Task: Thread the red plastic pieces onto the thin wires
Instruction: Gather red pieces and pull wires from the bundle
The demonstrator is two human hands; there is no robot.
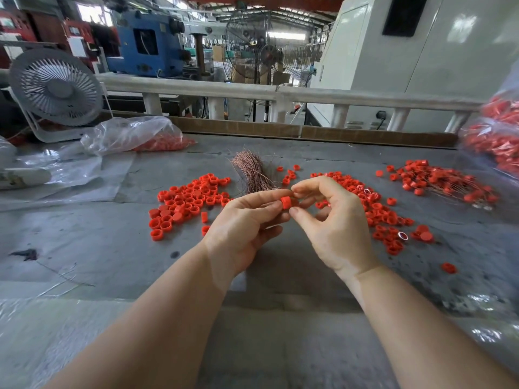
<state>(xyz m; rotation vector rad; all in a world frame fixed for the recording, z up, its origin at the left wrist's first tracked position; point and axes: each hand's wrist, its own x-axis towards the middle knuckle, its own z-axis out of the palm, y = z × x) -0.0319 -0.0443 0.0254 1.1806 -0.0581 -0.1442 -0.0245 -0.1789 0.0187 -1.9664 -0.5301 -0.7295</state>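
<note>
A single red cap point(286, 202) is held up at the centre of the view, above the grey table point(84, 242). It is pinched by the left hand point(241, 228) between curled thumb and forefinger, with the other fingers folded under. The right hand point(331, 220) is raised just beside it at 3 o'clock, its thumb and forefinger curled toward the cap and touching or nearly touching it; whether a wire is pinched there cannot be told.

A bundle of thin copper wires point(251, 172) is laid on the table at 12 o'clock from the hands, partly hidden behind them. A pile of loose caps point(185, 200) is spread at 9 o'clock from the hands, and a second pile point(376, 211) at 3 o'clock, partly behind the right hand. Further out at 2 o'clock, caps already on wires point(443, 181) are heaped together.

A clear bag with red caps point(140, 136) is seen at 10 o'clock, near a white fan point(56, 88) at the table's far left. Another filled bag point(497, 136) is found at the right edge. A pale railing point(252, 91) is run along the back of the table.
</note>
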